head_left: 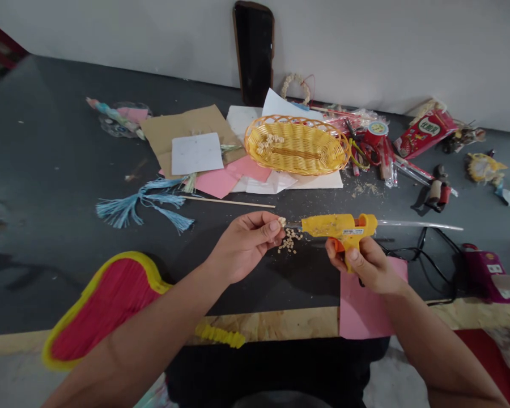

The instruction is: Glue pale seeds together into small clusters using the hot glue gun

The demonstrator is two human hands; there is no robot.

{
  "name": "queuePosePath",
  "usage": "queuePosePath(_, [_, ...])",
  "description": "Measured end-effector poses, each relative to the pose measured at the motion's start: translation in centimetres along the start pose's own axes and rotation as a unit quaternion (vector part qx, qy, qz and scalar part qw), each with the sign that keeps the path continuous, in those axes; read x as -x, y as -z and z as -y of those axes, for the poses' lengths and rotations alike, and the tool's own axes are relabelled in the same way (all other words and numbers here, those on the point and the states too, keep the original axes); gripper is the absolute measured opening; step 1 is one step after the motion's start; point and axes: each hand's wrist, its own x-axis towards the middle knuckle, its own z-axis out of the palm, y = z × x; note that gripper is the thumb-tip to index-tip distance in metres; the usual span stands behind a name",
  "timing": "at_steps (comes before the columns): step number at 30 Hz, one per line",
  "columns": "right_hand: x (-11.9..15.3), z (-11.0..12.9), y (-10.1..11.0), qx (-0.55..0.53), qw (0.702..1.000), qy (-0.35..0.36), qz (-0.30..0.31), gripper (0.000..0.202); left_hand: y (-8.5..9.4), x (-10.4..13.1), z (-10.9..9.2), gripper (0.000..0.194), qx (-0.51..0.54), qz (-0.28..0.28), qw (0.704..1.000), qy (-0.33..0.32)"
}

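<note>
Head view, sole view. Observed left hand (246, 243) above the desk (51, 170), near centre, with thumb and fingers pinched on a small pale cluster (282, 222). Observed right hand (365, 263) with fingers wrapped around the handle of a yellow glue gun (329, 225), held roughly level. Found the metal nozzle (294, 225) pointing left, right up at the cluster; cannot confirm contact between the two. Noted a clear glue stick (416, 224) projecting from the rear of the gun.

Recorded loose pale bits (289, 243) on the desk just below the nozzle, beside the left fingers. Located a yellow wicker basket (300, 156) beyond the hands, with further pale pieces (271, 141) inside, toward the left end. Found a thin stick (233, 202) and blue tassels (144, 207) past the left hand, to the left. Noted a red panel with yellow border (110, 300) at the front edge, partly behind the left forearm.

Found a pink sheet (365, 309) below the right hand, overhanging the front edge, and black cord (420, 249) to the right. Recorded a phone (254, 54) upright against the wall (153, 34), behind the basket.
</note>
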Motion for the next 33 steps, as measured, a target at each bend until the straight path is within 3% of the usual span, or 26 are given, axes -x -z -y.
queuePosePath(11, [-0.1,0.4,0.2,-0.034,0.999,-0.017,-0.019,0.033,-0.1,-0.2,-0.1,0.026,-0.015,-0.029,0.999,-0.001])
queuePosePath(16, [-0.8,0.5,1.0,-0.063,0.986,0.011,-0.155,0.030,0.1,-0.6,-0.3,0.024,0.000,-0.025,0.999,-0.032])
queuePosePath(19, [-1.2,0.9,2.0,-0.054,0.971,-0.015,-0.232,0.030,0.0,-0.6,-0.3,0.025,-0.004,-0.023,0.999,-0.034])
queuePosePath(23, [-1.1,1.9,3.9,-0.016,0.960,-0.086,-0.266,0.042,-0.2,-0.6,-0.4,0.026,0.004,-0.031,0.999,-0.041])
queuePosePath(28, [-0.1,3.4,6.5,0.006,0.947,-0.108,-0.304,0.056,-0.2,-0.7,-0.5,0.028,0.011,-0.040,0.998,-0.054])
queuePosePath(33, [1.2,3.7,8.1,0.003,0.931,-0.116,-0.347,0.057,0.0,-0.9,-0.3,0.026,0.005,-0.034,0.997,-0.070])
